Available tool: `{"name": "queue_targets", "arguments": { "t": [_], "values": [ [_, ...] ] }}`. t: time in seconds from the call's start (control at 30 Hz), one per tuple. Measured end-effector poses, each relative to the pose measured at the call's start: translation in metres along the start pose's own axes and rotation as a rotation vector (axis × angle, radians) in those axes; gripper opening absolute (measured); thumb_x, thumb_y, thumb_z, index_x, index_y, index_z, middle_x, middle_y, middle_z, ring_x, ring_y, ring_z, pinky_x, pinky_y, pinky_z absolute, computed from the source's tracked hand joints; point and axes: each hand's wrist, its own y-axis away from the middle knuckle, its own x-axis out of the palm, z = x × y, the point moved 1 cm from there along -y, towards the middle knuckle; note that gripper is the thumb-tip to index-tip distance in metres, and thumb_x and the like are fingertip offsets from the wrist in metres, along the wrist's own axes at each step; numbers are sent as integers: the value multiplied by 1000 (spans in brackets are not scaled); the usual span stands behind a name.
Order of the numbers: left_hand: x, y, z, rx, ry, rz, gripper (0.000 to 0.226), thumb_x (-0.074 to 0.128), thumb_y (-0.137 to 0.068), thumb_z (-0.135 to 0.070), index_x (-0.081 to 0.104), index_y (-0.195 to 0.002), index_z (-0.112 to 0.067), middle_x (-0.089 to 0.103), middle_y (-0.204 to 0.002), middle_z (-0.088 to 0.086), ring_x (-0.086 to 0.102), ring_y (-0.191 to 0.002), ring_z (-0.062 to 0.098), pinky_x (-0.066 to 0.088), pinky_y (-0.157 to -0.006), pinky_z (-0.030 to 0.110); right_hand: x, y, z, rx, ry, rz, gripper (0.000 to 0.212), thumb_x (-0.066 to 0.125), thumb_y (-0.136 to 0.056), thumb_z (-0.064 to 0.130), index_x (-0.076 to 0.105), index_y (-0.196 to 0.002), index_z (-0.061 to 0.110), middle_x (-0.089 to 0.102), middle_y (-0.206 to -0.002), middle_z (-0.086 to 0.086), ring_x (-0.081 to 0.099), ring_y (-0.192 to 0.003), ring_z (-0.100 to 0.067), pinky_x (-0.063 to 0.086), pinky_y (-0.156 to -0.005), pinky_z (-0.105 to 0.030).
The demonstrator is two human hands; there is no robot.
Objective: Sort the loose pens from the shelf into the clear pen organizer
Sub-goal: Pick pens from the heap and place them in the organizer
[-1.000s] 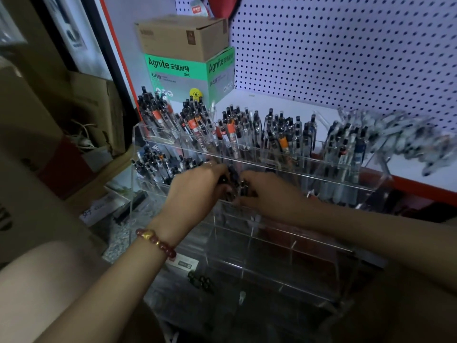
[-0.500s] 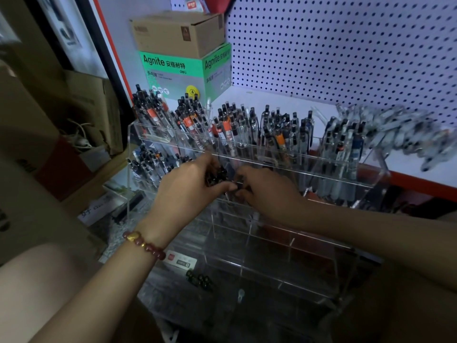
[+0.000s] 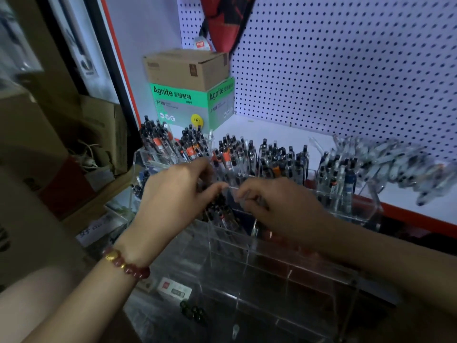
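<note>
Left hand (image 3: 178, 196), right hand (image 3: 282, 206) drawn closer at clear pen organizer (image 3: 272, 263).
Both grip bunched pens (image 3: 218, 211), apparently squaring them to seat upright.

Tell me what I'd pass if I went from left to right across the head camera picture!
Bead bracelet → left hand → right hand → loose pens piled on the shelf.

Left hand (image 3: 178, 196), right hand (image 3: 282, 206) amid pens (image 3: 220, 211)
</note>
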Motion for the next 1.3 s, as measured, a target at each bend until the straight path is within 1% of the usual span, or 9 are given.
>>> {"name": "queue_targets", "arguments": {
  "t": [0.23,0.37,0.47,0.7,0.8,0.93,1.13,1.23,1.3],
  "values": [
    [-36,-57,-50,166,110,-119,18,53,-91,-45,58,-85,-29,65,-71,-11,61,-66,14,47,-59,31,-93,-3,-33,51,-313,-472,12,60,-88,18,66,-87,29,68,-75,11,51,-43,-8,45,-49,-25],
    [-26,-103,-77,231,200,-120,18,49,-89,-44,56,-82,-29,65,-71,-11,62,-66,8,49,-61,31,-131,-12,-91,180,-458,-590,21,55,-92,6,66,-81,22,69,-68,7,51,-51,-19,42,-49,-23],
    [-6,-134,-97,220,253,-60,13,55,-91,-36,55,-80,-30,58,-67,-18,60,-69,7,46,-62,29,-136,-18,-153,409,-491,-449,18,54,-95,7,64,-83,15,67,-70,5,52,-55,-17,39,-46,-19],
    [52,-166,-124,228,285,75,10,51,-95,-31,55,-86,-29,54,-74,-19,56,-68,7,37,-56,24,-92,-25,-218,530,391,9,31,55,-94,26,58,-65,15,57,-64,-4,46,-55,-18,41,-54,-30],
    [69,-167,-122,194,273,128,13,50,-95,-33,58,-86,-28,59,-77,-18,57,-70,5,40,-59,23,-80,-30,-220,495,441,-7,37,58,-89,48,73,-86,15,69,-90,-2,58,-93,-20,51,-77,-33],
    [77,-171,-114,122,456,159,14,54,-93,-31,60,-80,-30,66,-79,-15,63,-70,4,54,-71,32,-63,-44,-227,512,589,129,53,52,-86,63,67,-80,13,56,-82,0,45,-100,-23,32,-94,-37],
    [79,-169,-113,123,538,213,12,52,-96,-28,59,-86,-30,66,-84,-13,64,-67,1,54,-73,35,-59,-59,-218,553,532,120,42,54,-91,35,35,-59,17,35,-61,2,34,-65,-16,24,-93,-36],
    [79,-169,-113,133,577,244,9,44,-99,-31,50,-106,-32,59,-97,-13,65,-76,5,54,-76,40,-77,-61,-213,533,269,-54,36,54,-93,32,45,-64,13,44,-61,0,43,-61,-19,35,-91,-34],
    [79,-168,-113,145,601,253,16,40,-100,-32,43,-116,-35,56,-110,-12,64,-84,6,53,-81,42,-92,-56,-203,462,-107,-122,32,57,-93,33,57,-71,10,55,-66,-3,50,-64,-18,42,-74,-29]
  ]
}}
